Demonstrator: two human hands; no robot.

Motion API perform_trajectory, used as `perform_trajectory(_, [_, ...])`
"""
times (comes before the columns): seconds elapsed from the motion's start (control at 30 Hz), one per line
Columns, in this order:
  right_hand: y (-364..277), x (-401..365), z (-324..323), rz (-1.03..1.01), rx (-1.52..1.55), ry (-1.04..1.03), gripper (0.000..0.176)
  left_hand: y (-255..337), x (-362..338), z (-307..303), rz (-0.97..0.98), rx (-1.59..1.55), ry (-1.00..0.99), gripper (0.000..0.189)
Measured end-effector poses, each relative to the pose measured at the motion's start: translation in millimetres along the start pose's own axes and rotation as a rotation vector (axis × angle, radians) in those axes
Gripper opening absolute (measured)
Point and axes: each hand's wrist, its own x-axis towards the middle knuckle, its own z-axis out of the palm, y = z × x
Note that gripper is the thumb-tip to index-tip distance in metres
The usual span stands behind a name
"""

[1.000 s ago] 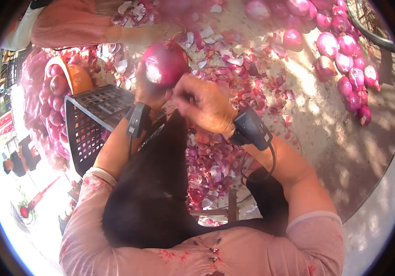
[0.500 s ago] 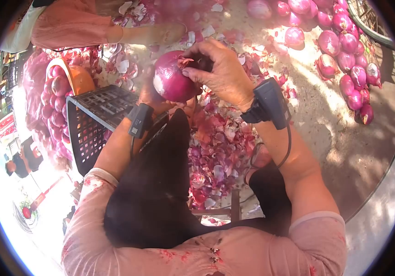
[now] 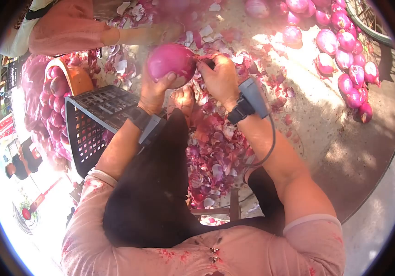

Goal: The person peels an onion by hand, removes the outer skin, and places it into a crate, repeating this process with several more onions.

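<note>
A large red onion [image 3: 171, 64] sits in my left hand [image 3: 155, 88], the thumb pressed against its near side and the other fingers mostly hidden behind it. My right hand [image 3: 219, 79] is closed at the onion's right end, pinching a strip of dry onion skin [image 3: 203, 58]. Something dark shows at those fingertips; I cannot make out what it is. Below both hands, loose onion skins [image 3: 215, 158] lie heaped between my legs.
A black plastic crate [image 3: 85, 133] stands tilted by my left leg. Behind it, an orange tub [image 3: 74, 76] and a bulging net sack [image 3: 34, 99] hold onions. More onions [image 3: 344, 60] lie on the floor at right. Another person's leg [image 3: 135, 36] reaches in at top left.
My left hand has turned, bringing the onion slightly up and left with its smooth side showing. My right hand has come lower, drawing the skin rightward from the onion's end.
</note>
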Motion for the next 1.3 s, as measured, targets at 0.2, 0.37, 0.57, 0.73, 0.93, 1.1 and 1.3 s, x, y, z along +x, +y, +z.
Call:
perform_trajectory(0.2, [-7.9,-8.9,-16.0,0.701,1.096,-0.188,0.007,25.4,-5.7,10.0,0.191,0.244,-0.052,0.104])
perform_trajectory(0.37, [-17.5,-16.2,-38.7,0.827,1.533,-0.352,0.008,40.9,1.4,16.2,0.380,0.329,-0.140,0.112])
perform_trajectory(0.57, [-20.5,-32.1,-50.6,0.837,1.800,-0.518,0.018,51.7,-0.2,22.8,0.406,0.258,-0.212,0.117])
perform_trajectory(0.73, [-51.8,-44.7,-59.5,0.611,1.340,-0.523,0.007,52.7,-5.0,24.3,0.206,0.036,-0.255,0.106])
perform_trajectory(0.93, [-96.4,-39.3,-73.6,-0.086,0.592,-0.620,0.014,21.1,-7.4,12.1,-0.398,-0.483,-0.166,0.087])
perform_trajectory(1.1, [-53.6,-7.6,-95.8,0.080,-0.254,-0.794,0.017,24.7,-13.7,-20.5,-0.482,-0.573,-0.143,0.086])
perform_trajectory(1.3, [16.7,14.4,-177.1,-0.180,-0.903,-0.405,0.032,60.3,-61.7,-162.2,-0.184,-0.465,0.166,0.054])
